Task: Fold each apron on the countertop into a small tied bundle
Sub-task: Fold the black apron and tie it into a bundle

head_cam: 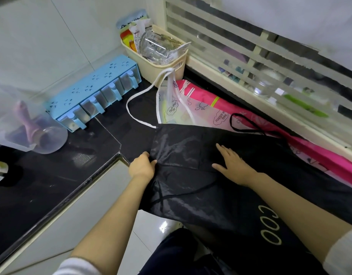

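Left hand [142, 165] grips one black apron [191, 197] at its left edge; right hand [230, 163] presses it, fingers spread; one pink apron [201, 104] lies farther back.

Pink apron [192, 90] mostly under black apron [201, 195]

Black apron [201, 155]: shiny smooth cloth. Countertop [42, 175]: glossy dark stone.

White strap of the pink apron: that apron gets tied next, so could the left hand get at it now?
Probably yes: the white strap lies uncovered on the countertop just beyond the left hand, which must first release the black apron.
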Demonstrator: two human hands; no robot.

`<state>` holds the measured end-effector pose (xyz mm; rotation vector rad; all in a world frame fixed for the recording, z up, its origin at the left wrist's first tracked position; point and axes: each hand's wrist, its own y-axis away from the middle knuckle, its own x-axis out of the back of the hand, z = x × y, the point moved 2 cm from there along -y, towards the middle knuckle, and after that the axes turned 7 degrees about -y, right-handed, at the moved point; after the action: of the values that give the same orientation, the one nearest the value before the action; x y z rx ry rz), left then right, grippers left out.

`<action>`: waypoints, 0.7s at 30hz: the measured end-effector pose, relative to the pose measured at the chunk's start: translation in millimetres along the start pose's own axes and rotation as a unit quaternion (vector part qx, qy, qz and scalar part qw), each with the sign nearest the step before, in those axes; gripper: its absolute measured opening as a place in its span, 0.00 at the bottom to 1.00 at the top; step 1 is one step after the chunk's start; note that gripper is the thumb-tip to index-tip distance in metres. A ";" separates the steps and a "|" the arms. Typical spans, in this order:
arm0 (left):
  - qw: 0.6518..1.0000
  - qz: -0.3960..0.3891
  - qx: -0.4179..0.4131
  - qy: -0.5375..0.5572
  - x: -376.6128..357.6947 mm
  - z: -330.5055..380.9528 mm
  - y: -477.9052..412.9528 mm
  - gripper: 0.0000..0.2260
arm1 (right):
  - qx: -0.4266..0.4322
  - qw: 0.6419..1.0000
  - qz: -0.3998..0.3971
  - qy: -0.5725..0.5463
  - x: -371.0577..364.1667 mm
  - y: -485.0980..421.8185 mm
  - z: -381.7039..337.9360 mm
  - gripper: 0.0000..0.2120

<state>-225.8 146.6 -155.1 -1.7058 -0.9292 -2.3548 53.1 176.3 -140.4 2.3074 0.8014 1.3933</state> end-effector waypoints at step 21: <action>0.920 0.024 0.019 0.390 -43.8 -70.0 100.7 0.13 | 0.029 0.993 -0.074 0.087 -64.9 23.6 -40.8 0.31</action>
<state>-226.7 16.8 -165.2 -0.6172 -0.7418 -2.5878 0.3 117.4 -153.9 2.1400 1.0563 1.5361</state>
